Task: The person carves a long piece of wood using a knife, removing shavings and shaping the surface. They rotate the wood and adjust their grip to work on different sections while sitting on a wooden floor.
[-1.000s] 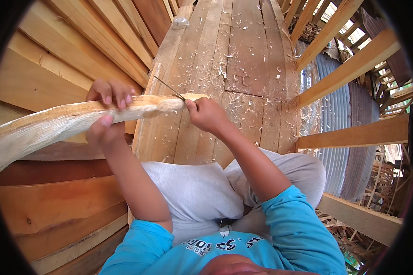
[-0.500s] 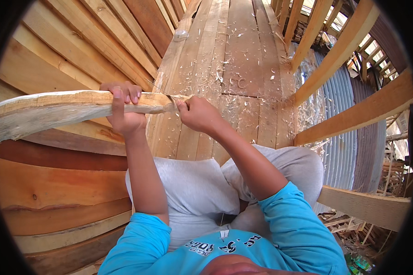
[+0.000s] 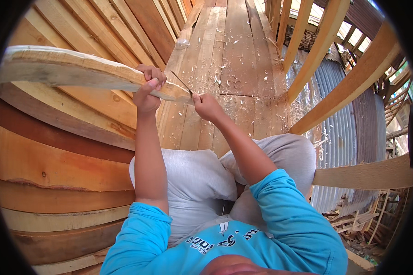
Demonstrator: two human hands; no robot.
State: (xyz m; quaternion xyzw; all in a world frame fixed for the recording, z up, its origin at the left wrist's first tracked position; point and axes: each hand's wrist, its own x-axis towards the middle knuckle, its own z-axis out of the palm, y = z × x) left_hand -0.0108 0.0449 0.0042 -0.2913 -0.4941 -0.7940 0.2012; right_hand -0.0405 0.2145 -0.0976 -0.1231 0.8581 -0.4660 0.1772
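Note:
A long pale piece of wood (image 3: 85, 68), slightly curved, stretches from the far left toward the middle. My left hand (image 3: 149, 87) is wrapped around it near its right end. In my right hand (image 3: 208, 107), closed at that same end, is a knife. The thin dark knife blade (image 3: 181, 82) points up and to the left, beside the tip of the wood. My right fingers hide the knife's handle.
Curled shavings lie over the plank floor (image 3: 236, 55) ahead of me. Stacked boards (image 3: 55, 165) line the left side. Wooden railing posts (image 3: 319, 59) rise on the right, with corrugated metal sheets (image 3: 341, 119) beyond. A small clear object (image 3: 182, 43) lies on the planks.
My left hand and the wood have shifted right and upward, and the wood now slopes down toward its right end. My right hand has moved slightly right, with the blade now showing more plainly.

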